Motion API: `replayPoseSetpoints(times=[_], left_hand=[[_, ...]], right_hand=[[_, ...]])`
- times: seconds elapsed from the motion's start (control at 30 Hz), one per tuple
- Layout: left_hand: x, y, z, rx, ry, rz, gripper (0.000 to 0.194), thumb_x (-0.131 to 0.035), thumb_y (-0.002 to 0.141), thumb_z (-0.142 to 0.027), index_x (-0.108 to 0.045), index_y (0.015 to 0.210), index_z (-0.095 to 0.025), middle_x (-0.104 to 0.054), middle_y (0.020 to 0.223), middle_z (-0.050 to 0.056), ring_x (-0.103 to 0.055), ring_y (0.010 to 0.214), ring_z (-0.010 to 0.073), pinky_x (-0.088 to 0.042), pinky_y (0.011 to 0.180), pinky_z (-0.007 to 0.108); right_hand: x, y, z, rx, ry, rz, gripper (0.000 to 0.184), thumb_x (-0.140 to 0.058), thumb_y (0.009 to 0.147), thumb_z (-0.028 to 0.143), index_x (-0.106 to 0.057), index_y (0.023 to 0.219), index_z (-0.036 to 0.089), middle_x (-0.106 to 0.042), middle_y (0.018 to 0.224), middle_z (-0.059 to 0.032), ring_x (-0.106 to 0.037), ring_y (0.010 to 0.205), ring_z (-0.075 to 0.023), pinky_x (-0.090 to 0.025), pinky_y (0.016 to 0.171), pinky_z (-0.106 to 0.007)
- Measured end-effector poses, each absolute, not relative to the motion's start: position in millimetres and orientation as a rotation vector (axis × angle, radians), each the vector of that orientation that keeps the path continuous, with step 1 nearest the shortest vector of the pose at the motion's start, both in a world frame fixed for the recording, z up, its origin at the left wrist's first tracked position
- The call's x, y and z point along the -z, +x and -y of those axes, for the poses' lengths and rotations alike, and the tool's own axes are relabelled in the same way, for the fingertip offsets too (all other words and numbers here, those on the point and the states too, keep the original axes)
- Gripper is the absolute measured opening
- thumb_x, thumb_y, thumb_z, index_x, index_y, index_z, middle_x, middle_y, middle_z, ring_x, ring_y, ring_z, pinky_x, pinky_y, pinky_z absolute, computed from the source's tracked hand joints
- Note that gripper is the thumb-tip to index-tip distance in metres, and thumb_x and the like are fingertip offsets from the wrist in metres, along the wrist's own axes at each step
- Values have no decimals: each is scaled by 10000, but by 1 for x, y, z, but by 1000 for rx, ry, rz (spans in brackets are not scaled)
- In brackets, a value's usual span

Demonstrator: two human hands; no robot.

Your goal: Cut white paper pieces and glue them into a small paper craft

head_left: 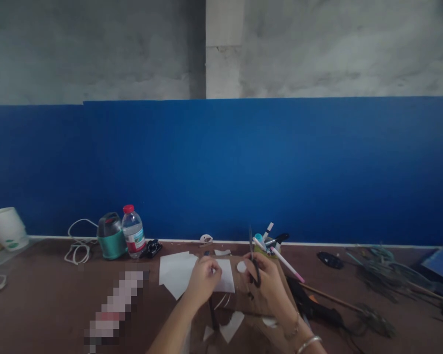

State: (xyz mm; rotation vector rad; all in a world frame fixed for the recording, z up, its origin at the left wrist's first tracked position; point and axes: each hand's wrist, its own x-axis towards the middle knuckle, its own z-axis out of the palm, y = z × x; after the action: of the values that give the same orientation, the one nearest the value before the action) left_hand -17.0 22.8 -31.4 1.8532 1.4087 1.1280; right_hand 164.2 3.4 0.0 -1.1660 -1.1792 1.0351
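My right hand (268,278) is wrapped round the black handles of a pair of scissors (256,273), whose blades point up and away from me. Left of it, my left hand (205,276) is closed with its fingertips pinched together; whatever is between them is too small to make out. White paper sheets (174,270) lie beside and under my left hand. A small round white piece (241,267) shows by the fingers of my right hand. Paper scraps (233,326) are scattered on the brown board (249,314) in front of me.
A pen holder with markers (269,246) stands behind my right hand. To its right lie a black glue gun (317,307) and tangled dry stems (376,275). A water bottle (133,233), a teal-grey device (111,238) and a white cup (8,228) stand leftward, before a blue wall panel (221,167).
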Motion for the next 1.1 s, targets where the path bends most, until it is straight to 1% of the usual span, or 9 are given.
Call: replayPoseSetpoints(times=[0.1, 0.23, 0.33, 0.43, 0.6, 0.77, 0.83, 0.97, 1.1], left_hand=[[33, -14, -24, -960, 2089, -1542, 172, -534, 700, -71, -644, 643, -191, -649, 854, 57, -557, 916, 226, -402, 824, 326], [26, -12, -25, -660, 2257, -1638, 200, -549, 714, -46, -685, 765, -183, -651, 1022, 82, -533, 1042, 248, -396, 859, 339], [19, -11, -27, -524, 2341, -1588, 200, -557, 714, -43, -694, 769, -178, -650, 1035, 96, -523, 1058, 261, -394, 881, 350], [14, -9, -30, -471, 2392, -1556, 175, -570, 712, -62, -702, 740, -172, -650, 998, 122, -518, 1040, 290, -393, 876, 376], [6, -8, -33, -448, 2457, -1559, 165, -565, 713, -73, -708, 720, -154, -638, 953, 152, -508, 1017, 321, -381, 859, 409], [7, 6, -22, -576, 2489, -1505, 198, -579, 752, -121, -700, 906, -150, -635, 1037, 139, -513, 1045, 304, -382, 886, 404], [12, 17, -16, -541, 2525, -1409, 199, -584, 769, -157, -702, 928, -166, -649, 1041, 140, -537, 1021, 304, -402, 847, 399], [23, 38, -7, -388, 2702, -1181, 211, -556, 827, -205, -708, 974, -204, -676, 1071, 138, -555, 1055, 321, -399, 876, 445], [33, 51, -5, -254, 2822, -1171, 203, -533, 835, -137, -722, 910, -141, -684, 1059, 193, -556, 1073, 330, -406, 869, 447]], right_hand=[[-8, 169, -2, -994, -1184, 1176, 238, -666, 671, 401, -611, 713, 173, -555, 470, 16, -486, 447, -122, -349, 434, -225], [-10, 170, -2, -1019, -1182, 1192, 258, -677, 664, 421, -618, 717, 176, -551, 459, 15, -493, 439, -132, -356, 432, -237], [-8, 170, -4, -1046, -1183, 1201, 273, -686, 652, 439, -613, 700, 180, -551, 465, 16, -497, 433, -135, -374, 425, -246], [-8, 170, -4, -1065, -1177, 1207, 279, -680, 655, 440, -617, 706, 173, -561, 484, 15, -501, 435, -133, -394, 427, -249], [-14, 170, -1, -1038, -1173, 1238, 272, -677, 667, 437, -622, 696, 173, -553, 467, 17, -493, 433, -129, -373, 422, -241], [-8, 172, -5, -1016, -1172, 1234, 239, -677, 688, 398, -611, 722, 170, -551, 461, 22, -504, 435, -133, -372, 441, -245], [-2, 174, -8, -1031, -1150, 1215, 229, -685, 694, 378, -610, 747, 169, -544, 470, 30, -503, 438, -132, -371, 442, -243], [4, 175, -11, -1096, -1117, 1158, 255, -687, 705, 396, -597, 794, 174, -537, 488, 43, -487, 422, -125, -364, 427, -239], [-4, 173, -7, -1111, -1133, 1116, 302, -720, 660, 436, -596, 760, 179, -528, 499, 40, -492, 437, -128, -366, 440, -247]])
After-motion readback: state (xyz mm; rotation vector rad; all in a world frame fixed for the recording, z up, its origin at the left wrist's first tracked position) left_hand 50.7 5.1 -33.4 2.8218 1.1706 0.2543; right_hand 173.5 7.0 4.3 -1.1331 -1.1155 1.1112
